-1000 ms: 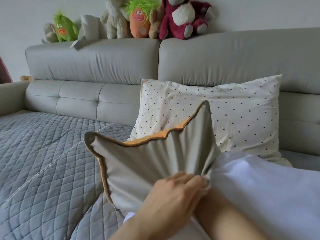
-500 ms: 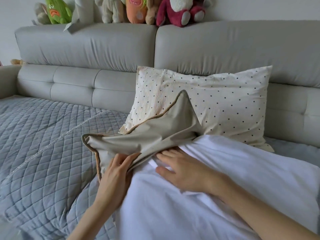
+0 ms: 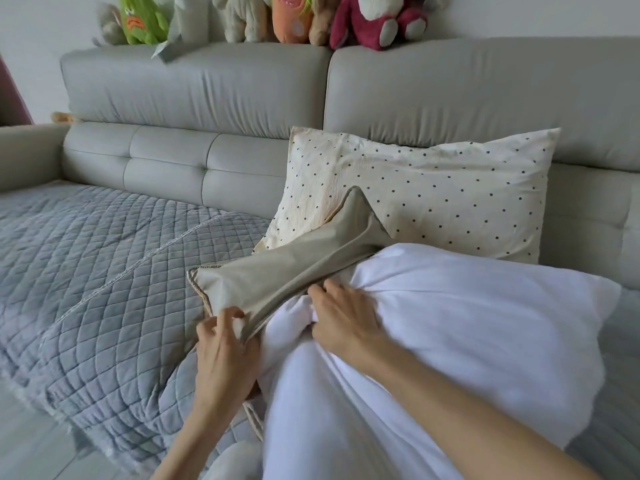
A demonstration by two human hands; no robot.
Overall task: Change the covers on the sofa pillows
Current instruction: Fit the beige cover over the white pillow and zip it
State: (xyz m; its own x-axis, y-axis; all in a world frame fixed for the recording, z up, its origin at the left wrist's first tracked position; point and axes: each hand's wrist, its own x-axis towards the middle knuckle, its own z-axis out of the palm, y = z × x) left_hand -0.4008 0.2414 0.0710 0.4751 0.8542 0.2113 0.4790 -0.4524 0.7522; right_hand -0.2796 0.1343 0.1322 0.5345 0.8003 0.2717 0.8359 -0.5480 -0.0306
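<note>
left hand pinches the beige cover edge taut while right hand, fingers curled, grips the white pillow insert (seemingly to separate them).

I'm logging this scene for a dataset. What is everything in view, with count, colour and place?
sofa: one, light grey, across the frame.
quilt: one, grey-blue, spread on the sofa seat at left.
dotted pillow: one, cream with dark dots, leaning on the sofa back.
cover: one, beige with piped edge, partly on one end of the insert.
insert: one, white, in front of the dotted pillow.
plush toys: several, green, orange, beige, dark red, along the sofa top.
left hand: pinches the cover's edge.
right hand: grips the insert at the cover's opening.
</note>
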